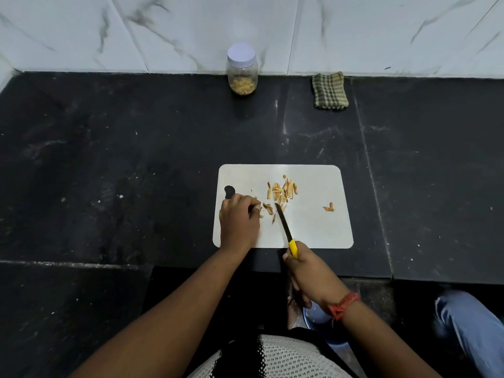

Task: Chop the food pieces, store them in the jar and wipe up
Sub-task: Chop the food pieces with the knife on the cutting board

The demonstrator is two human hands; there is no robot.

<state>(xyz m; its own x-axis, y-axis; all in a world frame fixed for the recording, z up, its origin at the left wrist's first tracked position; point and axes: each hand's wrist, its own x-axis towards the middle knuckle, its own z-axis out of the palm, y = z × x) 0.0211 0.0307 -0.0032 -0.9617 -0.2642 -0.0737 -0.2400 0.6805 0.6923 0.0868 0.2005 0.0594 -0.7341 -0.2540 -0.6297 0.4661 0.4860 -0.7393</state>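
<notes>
A white cutting board [313,227] lies on the black counter. On it sits a pile of chopped yellowish food strips [282,190], and one separate piece [329,207] lies to the right. My left hand [238,219] rests on the board's left side, its fingertips pinching a small food piece [267,208]. My right hand [305,271] grips a knife by its yellow handle [293,248]; the dark blade [283,221] points up-left, its tip just right of that piece. A clear jar [242,69] with a white lid stands at the back wall, partly filled with food strips.
A folded green checked cloth [330,90] lies at the back, right of the jar. The black counter [136,159] carries scattered crumbs. Below its front edge sit a blue bowl [317,319] and a leg in jeans [471,328] at the right.
</notes>
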